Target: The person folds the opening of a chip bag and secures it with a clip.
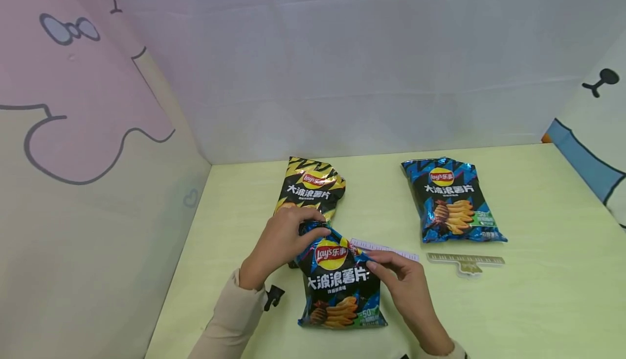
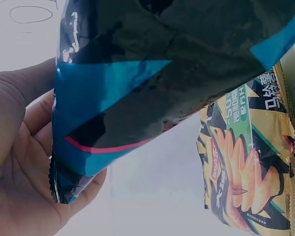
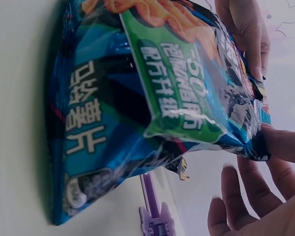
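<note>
A blue-and-black chip bag (image 1: 337, 288) stands tilted at the front of the table, its top edge folded over. My left hand (image 1: 283, 242) pinches the bag's upper left corner. My right hand (image 1: 403, 277) pinches the upper right corner between thumb and fingers. In the left wrist view, the bag's back and side edge (image 2: 113, 98) lie against the left hand (image 2: 24, 157). The right wrist view has the bag's lower front (image 3: 137, 108) close up, with the right hand (image 3: 265, 187) at its corner. Behind the bag lies a purple sealing clip (image 1: 386, 249), partly hidden.
A yellow-and-black chip bag (image 1: 313, 185) lies behind my left hand. Another blue chip bag (image 1: 450, 201) lies at the back right, with a gold sealing clip (image 1: 467, 262) in front of it. Cartoon-printed cloth walls (image 1: 342, 65) bound the pale yellow table (image 1: 552, 212).
</note>
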Tool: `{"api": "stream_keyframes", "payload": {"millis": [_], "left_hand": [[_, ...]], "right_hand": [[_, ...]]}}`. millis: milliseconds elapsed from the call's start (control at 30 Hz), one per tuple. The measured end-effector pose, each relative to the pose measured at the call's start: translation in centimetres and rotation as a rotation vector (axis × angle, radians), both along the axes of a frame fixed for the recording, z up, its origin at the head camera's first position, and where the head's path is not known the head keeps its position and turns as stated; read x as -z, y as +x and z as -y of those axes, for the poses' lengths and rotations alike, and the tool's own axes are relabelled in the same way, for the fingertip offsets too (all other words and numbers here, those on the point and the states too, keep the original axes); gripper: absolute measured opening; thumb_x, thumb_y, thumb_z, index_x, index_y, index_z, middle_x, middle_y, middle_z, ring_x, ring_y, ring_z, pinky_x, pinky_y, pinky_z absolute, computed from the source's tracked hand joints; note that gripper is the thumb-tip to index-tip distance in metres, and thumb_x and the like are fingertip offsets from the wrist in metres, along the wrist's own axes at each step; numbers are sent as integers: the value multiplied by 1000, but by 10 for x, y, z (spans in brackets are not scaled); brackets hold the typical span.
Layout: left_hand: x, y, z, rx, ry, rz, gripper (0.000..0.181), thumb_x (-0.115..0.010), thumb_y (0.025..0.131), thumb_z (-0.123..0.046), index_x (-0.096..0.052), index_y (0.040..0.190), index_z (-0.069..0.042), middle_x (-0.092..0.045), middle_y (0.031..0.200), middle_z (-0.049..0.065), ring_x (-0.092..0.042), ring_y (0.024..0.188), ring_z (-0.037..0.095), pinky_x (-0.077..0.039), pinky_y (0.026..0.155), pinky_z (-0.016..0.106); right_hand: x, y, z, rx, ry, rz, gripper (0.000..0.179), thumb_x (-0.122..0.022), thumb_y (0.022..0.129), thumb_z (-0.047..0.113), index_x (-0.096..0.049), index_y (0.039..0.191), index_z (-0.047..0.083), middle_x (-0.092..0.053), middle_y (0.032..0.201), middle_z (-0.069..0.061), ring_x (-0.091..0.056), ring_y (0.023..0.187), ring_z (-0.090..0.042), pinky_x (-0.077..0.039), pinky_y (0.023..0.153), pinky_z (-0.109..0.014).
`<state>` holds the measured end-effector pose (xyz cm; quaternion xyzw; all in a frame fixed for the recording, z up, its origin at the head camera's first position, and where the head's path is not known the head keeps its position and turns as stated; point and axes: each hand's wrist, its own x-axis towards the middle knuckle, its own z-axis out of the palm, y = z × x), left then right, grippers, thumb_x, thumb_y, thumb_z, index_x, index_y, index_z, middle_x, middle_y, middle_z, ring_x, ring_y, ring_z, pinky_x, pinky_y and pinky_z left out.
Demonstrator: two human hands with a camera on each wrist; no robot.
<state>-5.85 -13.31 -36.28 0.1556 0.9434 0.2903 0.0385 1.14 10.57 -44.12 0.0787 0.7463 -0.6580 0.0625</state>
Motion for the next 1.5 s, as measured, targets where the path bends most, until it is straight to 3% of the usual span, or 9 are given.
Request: {"api": "stream_keyframes", "payload": {"millis": [200,433,733,1000,1133,1300,1500], "left_hand": [[1,1,1,0,6,-31,18,-78,87,-36,-79,101,-23,-78,103,-9,-56,89,10,-53,80,33],[2,2,2,3,0,-60,17,-79,86,-36,-79,98,-24,-78,98,-10,-54,85,8,-50,77,29],[4,3,3,21,23,-68,16,-78,87,-35,-78,98,-24,-78,97,-10,-53,85,7,-49,77,28],[5,4,4,21,43,-60,14,-79,87,-33,-78,98,-25,-78,97,-11,-52,87,8,-48,79,31],[5,5,5,28,47,-63,15,-79,87,-34,-78,98,-24,-78,98,-10,-54,89,8,-49,82,33],[4,4,6,24,40,-49,17,-78,88,-35,-79,100,-23,-78,100,-10,-55,90,10,-52,85,35],[3,4,7,18,38,-51,19,-78,87,-34,-79,101,-22,-77,100,-9,-54,90,10,-52,85,35]], "right_hand": [[-1,-1,-2,-27,59,-44,8,-74,92,16,-78,95,10,-76,114,-5,-64,108,-1,-48,96,-16],[0,-1,-3,-41,124,-23,7,-75,91,18,-80,89,13,-77,113,-1,-63,111,1,-47,99,-16],[0,0,-3,-31,124,26,13,-72,94,21,-79,102,14,-77,110,0,-64,101,0,-50,94,-22],[2,-1,-13,-25,173,-35,18,-63,100,23,-77,104,12,-78,107,-2,-64,99,3,-51,91,-20],[4,-2,-19,-39,277,-97,15,-65,99,24,-77,104,16,-77,109,1,-65,102,-2,-52,94,-30],[6,-3,-27,-91,457,-195,14,-72,94,25,-76,108,21,-76,112,3,-68,107,-20,-53,95,-48],[15,-11,-33,-198,757,-399,29,-85,79,16,-75,106,13,-76,111,-6,-66,104,-29,-48,92,-54]]}}
